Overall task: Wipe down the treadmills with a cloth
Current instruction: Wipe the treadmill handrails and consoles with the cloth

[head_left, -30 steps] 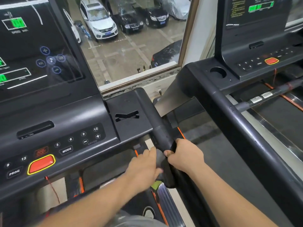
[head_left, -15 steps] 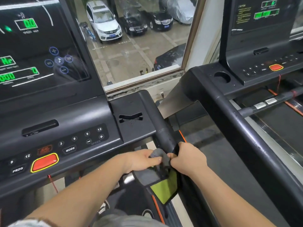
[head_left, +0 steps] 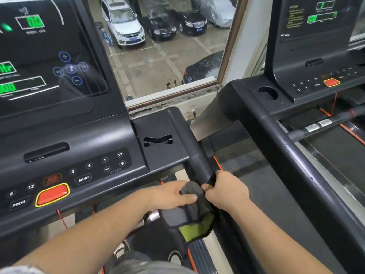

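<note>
Left side: big dark grey treadmill w/ lit green-figure screen; right of it, apart, a second black treadmill, w/ a window far betw. them. From the left machine's right corner a black tubular handrail runs nearward. Over its near part sits the dark grey cloth w/ yellow-green patch, loose end hanging below. The left hand pinches the bunched top, fingers curled on it; the right hand has fingers closed round rail & cloth
</note>
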Action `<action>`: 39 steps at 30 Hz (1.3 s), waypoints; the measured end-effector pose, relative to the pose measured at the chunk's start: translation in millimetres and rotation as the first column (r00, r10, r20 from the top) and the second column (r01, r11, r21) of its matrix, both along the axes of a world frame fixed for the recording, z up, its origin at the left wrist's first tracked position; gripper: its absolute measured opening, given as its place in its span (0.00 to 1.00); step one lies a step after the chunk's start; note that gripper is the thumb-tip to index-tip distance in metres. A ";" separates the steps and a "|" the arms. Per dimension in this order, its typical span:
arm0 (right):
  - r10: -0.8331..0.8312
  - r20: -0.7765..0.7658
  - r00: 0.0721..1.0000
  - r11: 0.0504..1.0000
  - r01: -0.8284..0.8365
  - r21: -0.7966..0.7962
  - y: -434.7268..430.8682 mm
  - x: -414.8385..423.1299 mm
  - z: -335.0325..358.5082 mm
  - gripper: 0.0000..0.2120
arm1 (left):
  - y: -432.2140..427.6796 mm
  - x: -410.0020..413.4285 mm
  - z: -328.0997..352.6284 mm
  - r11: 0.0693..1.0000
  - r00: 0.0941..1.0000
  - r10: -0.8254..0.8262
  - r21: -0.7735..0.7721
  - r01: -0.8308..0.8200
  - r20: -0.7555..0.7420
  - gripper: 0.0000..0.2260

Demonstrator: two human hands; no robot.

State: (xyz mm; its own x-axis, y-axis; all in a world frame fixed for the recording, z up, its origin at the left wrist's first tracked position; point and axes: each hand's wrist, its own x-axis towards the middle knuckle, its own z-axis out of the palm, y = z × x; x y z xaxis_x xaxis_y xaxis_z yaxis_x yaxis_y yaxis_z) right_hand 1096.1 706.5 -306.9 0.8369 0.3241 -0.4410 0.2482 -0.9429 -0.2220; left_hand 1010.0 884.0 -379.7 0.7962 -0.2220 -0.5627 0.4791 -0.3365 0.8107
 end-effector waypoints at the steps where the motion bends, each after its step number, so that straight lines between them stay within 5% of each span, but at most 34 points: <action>1: 0.000 0.007 1.000 1.000 0.000 -0.001 1.2 -0.1 0.3 0.18 | 4.9 4.0 2.5 0.994 0.994 0.052 -0.095 -0.061 -0.092 0.18; 5: -0.017 0.014 1.000 1.000 0.017 0.008 4.6 1.5 1.5 0.18 | 13.0 12.2 5.6 0.986 0.959 0.144 -0.045 -0.160 -0.245 0.16; 8: -0.023 0.003 1.000 1.000 0.023 0.008 2.5 3.2 -0.7 0.19 | -1.4 9.7 17.0 0.996 0.997 0.055 0.068 -0.051 -0.053 0.12; 10: -0.038 -0.002 0.999 0.999 0.038 0.011 0.9 3.2 -2.7 0.20 | -26.5 2.0 15.1 0.946 0.994 -0.035 0.324 -0.001 0.106 0.17; 12: -0.045 0.006 0.999 0.999 0.045 0.007 0.2 2.7 -5.1 0.21 | -52.9 -12.1 12.0 0.633 0.975 -0.132 0.772 -0.057 0.181 0.33; 13: -0.048 0.013 0.999 0.999 0.048 0.007 0.0 1.5 -6.7 0.20 | -62.5 -21.1 8.4 0.472 0.958 -0.191 0.876 -0.101 0.214 0.38; 15: -0.062 0.033 0.998 0.998 0.061 0.032 -1.3 -3.7 -10.5 0.19 | -72.1 -36.3 -7.9 0.321 0.904 -0.324 0.932 -0.172 0.278 0.43; 19: -0.047 0.198 0.979 0.997 0.036 0.061 -5.4 -23.2 -16.3 0.18 | -58.9 -49.8 -11.0 0.321 0.821 -0.434 0.915 -0.245 0.372 0.45; 22: 0.170 0.502 0.848 0.959 -0.259 0.114 -1.3 -38.9 -19.1 0.26 | -40.8 -77.6 -4.1 0.388 0.807 -0.412 0.883 -0.265 0.423 0.43; 24: 0.253 0.581 0.774 0.840 -0.474 0.266 5.9 -47.3 -24.3 0.22 | -14.6 -116.1 -4.5 0.434 0.820 -0.341 0.851 -0.296 0.459 0.38; 28: 0.486 0.226 0.844 0.805 -0.533 0.261 16.4 -60.6 -25.1 0.10 | 54.2 -218.1 -4.4 0.369 0.820 -0.312 0.857 -0.360 0.479 0.27; 32: 0.506 0.178 0.844 0.839 -0.530 0.128 23.5 -59.4 -30.4 0.05 | 56.4 -229.9 1.4 0.339 0.843 -0.196 0.841 -0.421 0.501 0.21; 35: 0.465 0.143 0.874 0.869 -0.481 0.113 32.1 -57.1 -28.3 0.06 | 13.8 -178.0 5.3 0.285 0.921 -0.040 0.888 -0.361 0.388 0.25; 39: 0.475 0.155 0.866 0.869 -0.490 0.070 37.2 -54.6 -26.2 0.05 | -32.9 -123.4 8.5 0.340 0.943 -0.081 0.899 -0.278 0.322 0.40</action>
State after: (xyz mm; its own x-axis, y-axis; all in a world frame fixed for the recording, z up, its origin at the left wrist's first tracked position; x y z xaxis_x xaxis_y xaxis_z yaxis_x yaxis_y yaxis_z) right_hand 1041.5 743.7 -333.1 0.6109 0.7398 -0.2820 0.6990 -0.6712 -0.2466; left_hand 886.6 851.2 -371.2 0.9152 0.3874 -0.1106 0.3977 -0.9127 0.0936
